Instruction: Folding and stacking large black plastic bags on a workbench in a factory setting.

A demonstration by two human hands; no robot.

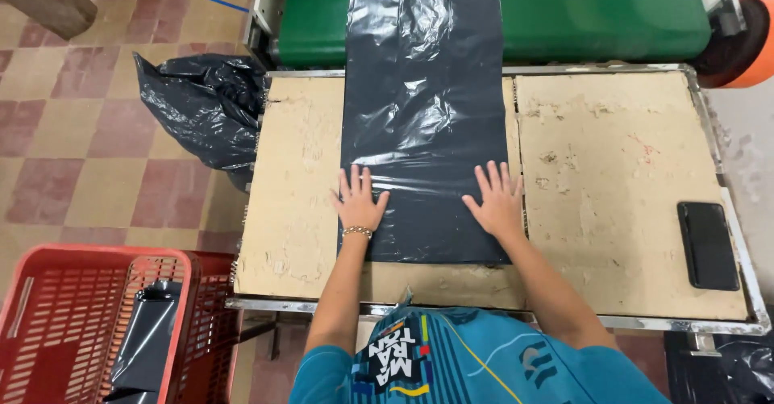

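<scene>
On table (629,210), near front edge: black plastic sheet (425,130) laid flat, long axis running straight away from body, from front of board back up over green roller (597,9) of machine behind. Near end of sheet stops short of table's front rim, bare board showing below it.

Left hand (358,201) flat, palm down, fingers spread, pressed on sheet at its left edge; heel of hand partly over bare board. Beaded bracelet (357,231) at wrist. Nothing gripped.

Right hand (498,201) likewise flat and splayed, palm down, pressed on sheet at its right edge. Nothing gripped.

Hands level with each other, one at each long edge, both just above near end of sheet. Sheet lies between and ahead of hands, width spanned by the pair; neither hand nearer than other. Bulk of sheet extends forward, away from body. Faint crease or seam across plastic just at fingertip line.

Table top: worn, pitted tan board in metal frame, split by a seam just right of sheet. Black phone (708,244) lying at right side of board, well apart from right hand.

Off table, left: crumpled black bag (201,106) on tiled floor, touching table's left rear corner. Red crate (89,323) at lower left, folded black plastic inside. Orange wheel (738,41) at machine's right end.
</scene>
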